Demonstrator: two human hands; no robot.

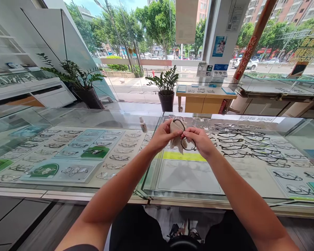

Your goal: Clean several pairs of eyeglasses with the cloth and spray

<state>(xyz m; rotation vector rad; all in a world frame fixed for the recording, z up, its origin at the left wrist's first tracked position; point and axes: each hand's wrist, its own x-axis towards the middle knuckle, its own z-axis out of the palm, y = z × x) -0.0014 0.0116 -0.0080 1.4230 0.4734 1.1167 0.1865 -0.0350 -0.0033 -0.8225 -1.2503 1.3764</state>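
Note:
A pair of dark-rimmed eyeglasses (190,149) is held between my two hands above the glass display counter. My left hand (165,134) is closed around a beige cloth (176,128), which is folded over one lens, with its loose end hanging below. My right hand (200,139) pinches the frame near its middle, fingers bent; the other lens hangs beneath the fingertips. Parts of the frame are hidden by the cloth and fingers. To the left of my hands, a small white spray bottle (143,125) stands upright on the counter top.
Under the glass counter (188,197) lie rows of eyeglasses (232,139), on both sides. Beyond it stand two potted plants (165,99) (87,94) and a wooden display table (206,92) by the window. A black seat edge (184,243) shows between my legs.

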